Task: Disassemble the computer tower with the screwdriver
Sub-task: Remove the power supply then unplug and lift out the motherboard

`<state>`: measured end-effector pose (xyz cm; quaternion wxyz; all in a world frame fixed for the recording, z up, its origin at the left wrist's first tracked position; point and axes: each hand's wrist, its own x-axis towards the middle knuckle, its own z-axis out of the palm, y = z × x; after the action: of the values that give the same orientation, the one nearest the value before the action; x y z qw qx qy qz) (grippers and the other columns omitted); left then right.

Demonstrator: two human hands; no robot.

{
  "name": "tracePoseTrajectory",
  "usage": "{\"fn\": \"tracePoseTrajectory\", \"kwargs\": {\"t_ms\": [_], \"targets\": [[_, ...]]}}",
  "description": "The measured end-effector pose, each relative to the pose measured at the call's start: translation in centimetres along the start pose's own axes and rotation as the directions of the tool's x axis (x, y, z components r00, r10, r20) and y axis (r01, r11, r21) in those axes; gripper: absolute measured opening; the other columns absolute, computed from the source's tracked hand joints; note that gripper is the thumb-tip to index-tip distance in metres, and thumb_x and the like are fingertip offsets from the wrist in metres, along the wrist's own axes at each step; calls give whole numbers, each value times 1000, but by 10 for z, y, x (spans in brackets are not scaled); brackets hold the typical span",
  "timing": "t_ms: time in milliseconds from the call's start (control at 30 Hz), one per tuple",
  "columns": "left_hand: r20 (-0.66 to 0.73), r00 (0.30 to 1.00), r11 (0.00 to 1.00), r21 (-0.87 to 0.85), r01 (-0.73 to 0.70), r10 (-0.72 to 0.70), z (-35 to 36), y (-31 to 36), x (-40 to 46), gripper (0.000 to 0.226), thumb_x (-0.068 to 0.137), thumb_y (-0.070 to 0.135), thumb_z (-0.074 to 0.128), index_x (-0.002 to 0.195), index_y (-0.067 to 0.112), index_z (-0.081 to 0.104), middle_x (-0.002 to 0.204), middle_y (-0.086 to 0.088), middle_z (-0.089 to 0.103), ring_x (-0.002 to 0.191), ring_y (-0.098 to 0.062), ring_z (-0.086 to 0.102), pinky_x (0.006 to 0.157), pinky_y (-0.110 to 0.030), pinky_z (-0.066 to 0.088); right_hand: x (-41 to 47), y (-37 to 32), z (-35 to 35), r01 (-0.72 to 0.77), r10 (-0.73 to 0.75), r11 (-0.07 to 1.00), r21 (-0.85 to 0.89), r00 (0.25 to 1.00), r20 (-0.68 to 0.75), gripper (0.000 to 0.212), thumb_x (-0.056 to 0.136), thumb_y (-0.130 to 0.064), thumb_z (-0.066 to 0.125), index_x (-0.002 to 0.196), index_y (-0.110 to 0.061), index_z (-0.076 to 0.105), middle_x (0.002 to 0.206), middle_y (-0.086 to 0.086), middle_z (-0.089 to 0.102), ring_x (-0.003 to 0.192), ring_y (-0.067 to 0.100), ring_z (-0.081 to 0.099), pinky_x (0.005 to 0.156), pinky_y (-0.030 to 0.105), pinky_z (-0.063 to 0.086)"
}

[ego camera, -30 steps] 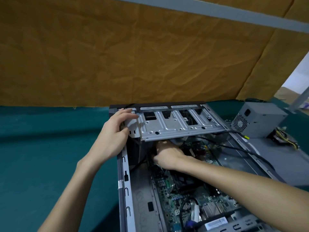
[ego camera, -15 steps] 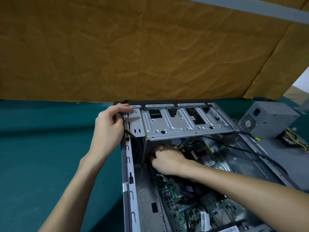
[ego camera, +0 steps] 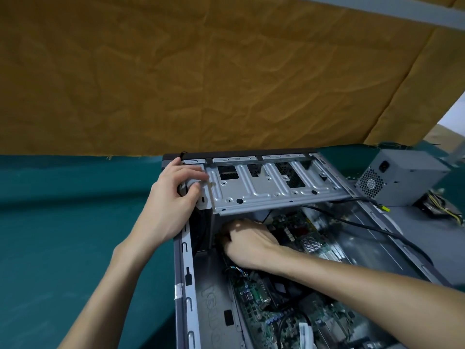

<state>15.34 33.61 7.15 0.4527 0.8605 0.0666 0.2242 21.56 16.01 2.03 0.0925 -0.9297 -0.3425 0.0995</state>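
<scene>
Grey steel computer tower is lying open, motherboard inside. I'm gripping the drive cage with my left hand; right hand is reaching beneath it, fingers hidden, can't tell.

Teal table, silver drive cage

Head-worn view, forward-down, close above tower

The computer tower lies open on the table. The drive cage spans its far end, above the motherboard. The power supply sits right of the tower, apart.
</scene>
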Motion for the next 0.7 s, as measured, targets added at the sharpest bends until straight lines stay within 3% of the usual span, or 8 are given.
{"fn": "tracePoseTrajectory", "kwargs": {"t_ms": [133,233,333,467,600,700], "targets": [[8,1000,1000,16,-5,5,0,2,0,26,98,8,56,107,23,75,128,13,64,142,6,25,115,-16,20,-1,1,1,38,-39,998,-59,999,-20,24,88,-30,52,98,-18,69,101,13,72,91,36,68,67,30,42],[7,1000,1000,19,-1,1,0,2,1,26,98,8,56,108,23,75,129,12,64,146,1,25,116,-20,21,0,-2,1,7,-12,997,-81,998,-69,27,91,-34,52,104,-18,71,107,13,72,97,35,67,69,31,41],[9,1000,1000,14,-6,6,-1,1,0,27,99,8,55,108,23,75,129,11,63,147,-1,25,119,-24,22,-2,0,0,30,-35,997,-77,998,-59,23,88,-28,55,98,-16,71,99,14,72,91,36,68,67,27,40],[5,1000,1000,18,-13,13,0,0,1,27,99,7,54,107,22,75,129,10,64,143,3,26,120,-23,22,-3,-3,-2,-8,1,996,-90,997,-80,26,91,-30,55,103,-15,72,105,15,70,97,36,67,73,31,45],[12,1000,1000,21,-22,22,0,0,0,27,99,8,54,108,22,75,129,11,63,143,4,26,116,-19,20,-3,-1,-6,-20,20,1000,-23,1000,6,20,88,-26,55,92,-15,71,89,9,69,79,32,62,67,26,44],[6,1000,1000,17,-19,19,0,0,0,27,100,8,54,108,21,75,129,10,63,142,5,26,119,-21,21,-3,-3,-7,-43,40,998,-54,997,-62,22,90,-29,56,97,-15,71,98,11,70,86,33,64,70,28,45]]}}
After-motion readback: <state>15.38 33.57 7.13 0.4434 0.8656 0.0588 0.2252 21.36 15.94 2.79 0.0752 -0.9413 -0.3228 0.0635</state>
